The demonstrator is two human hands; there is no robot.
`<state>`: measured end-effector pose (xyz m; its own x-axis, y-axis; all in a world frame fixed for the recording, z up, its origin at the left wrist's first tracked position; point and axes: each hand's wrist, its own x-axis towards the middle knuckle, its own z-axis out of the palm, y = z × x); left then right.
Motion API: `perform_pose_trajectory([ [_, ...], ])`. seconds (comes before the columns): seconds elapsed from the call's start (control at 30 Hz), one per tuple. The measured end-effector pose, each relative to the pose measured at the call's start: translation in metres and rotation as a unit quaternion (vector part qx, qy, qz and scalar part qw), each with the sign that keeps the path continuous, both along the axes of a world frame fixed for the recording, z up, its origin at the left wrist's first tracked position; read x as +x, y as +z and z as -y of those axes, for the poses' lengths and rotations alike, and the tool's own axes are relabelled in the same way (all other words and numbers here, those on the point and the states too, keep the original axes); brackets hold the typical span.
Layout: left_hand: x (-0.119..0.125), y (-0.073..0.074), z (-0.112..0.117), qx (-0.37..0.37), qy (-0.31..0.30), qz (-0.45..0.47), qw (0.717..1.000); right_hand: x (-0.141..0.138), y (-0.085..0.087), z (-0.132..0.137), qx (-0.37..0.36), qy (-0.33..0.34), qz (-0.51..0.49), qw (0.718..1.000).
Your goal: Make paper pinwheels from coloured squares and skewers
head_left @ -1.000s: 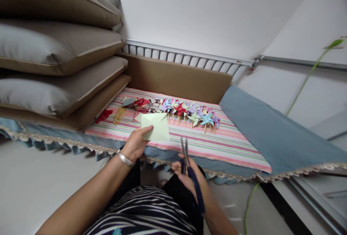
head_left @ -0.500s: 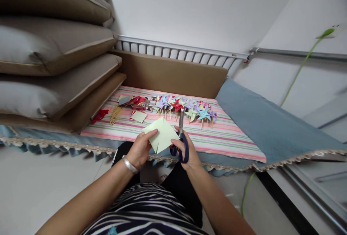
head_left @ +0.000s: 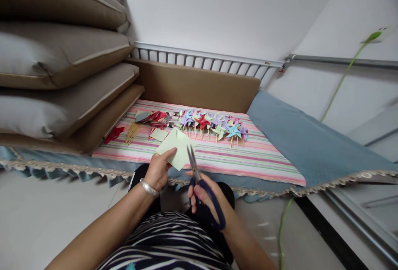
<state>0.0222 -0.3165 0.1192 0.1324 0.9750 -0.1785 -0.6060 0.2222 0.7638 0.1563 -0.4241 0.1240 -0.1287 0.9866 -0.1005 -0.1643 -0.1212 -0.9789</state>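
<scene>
Between the thumb and fingers of my left hand is a pale green square of paper, pinched at its near left side. Slits run in from some of its corners. My right hand grips a pair of scissors with dark blue handles, fingers through the loops. Their blades point up and away, slightly parted, just right of the paper and not visibly touching it. Beyond the paper, finished paper pinwheels on sticks lie in a row. A small stack of paper squares sits left of them.
On the striped cloth lie wooden sticks, red paper pieces and a pile of coloured paper. Stacked cushions rise at the left. A brown board stands behind, and blue fabric covers the right.
My right hand let go of the paper's right corner and moved down and right. The scissors swung from beside the paper to point toward it. My left hand shifted the paper slightly left.
</scene>
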Motion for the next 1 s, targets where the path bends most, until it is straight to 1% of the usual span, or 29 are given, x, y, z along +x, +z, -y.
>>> perform_pose_trajectory([
  [0.13, 0.005, 0.001, 0.003, -0.001, -0.001, 0.018, 1.000, -0.009, -0.010, 0.010, -0.044, 0.012, 0.021, 0.999],
  [0.3, 0.007, 0.005, 0.005, 0.018, -0.015, 0.028, 0.999, -0.005, -0.014, 0.009, -0.059, 0.008, 0.040, 0.997],
  [0.47, 0.007, 0.007, 0.007, 0.022, -0.024, 0.021, 0.999, -0.002, -0.018, 0.007, -0.068, 0.035, 0.041, 0.996],
  [0.63, 0.007, 0.007, 0.007, 0.019, -0.033, 0.024, 0.999, -0.001, -0.019, 0.008, -0.069, 0.011, 0.043, 0.997],
  [0.8, 0.007, 0.007, 0.008, 0.024, -0.035, 0.026, 0.999, 0.000, -0.018, 0.008, -0.070, 0.018, 0.054, 0.996],
  [1.0, 0.007, 0.004, 0.008, 0.017, -0.032, 0.029, 0.999, -0.002, -0.018, 0.006, -0.067, 0.009, 0.061, 0.996],
])
